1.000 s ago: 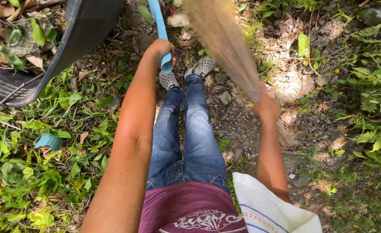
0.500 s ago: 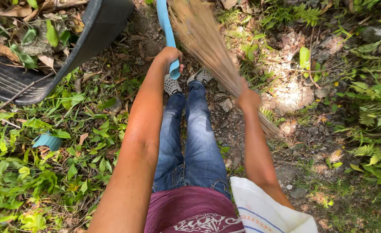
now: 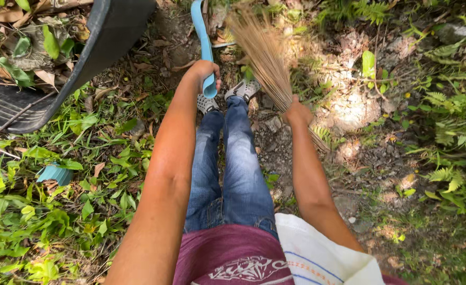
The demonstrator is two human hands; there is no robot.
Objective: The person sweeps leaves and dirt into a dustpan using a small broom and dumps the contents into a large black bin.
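Moved: broom (image 3: 264, 58) bristles swung up-left since earlier.
Left hand (image 3: 204, 71): fingers wrapped round blue handle (image 3: 205, 47).
Right hand (image 3: 296, 112): fingers clenched on broom bundle.
Risk: loose straws could slide out beneath right fingers.

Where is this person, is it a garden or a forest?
Probably an overgrown yard or garden edge, outdoors. The ground is bare soil with dry leaves, weeds and ferns around it. The right hand holds a stick broom, the left hand a blue dustpan handle.
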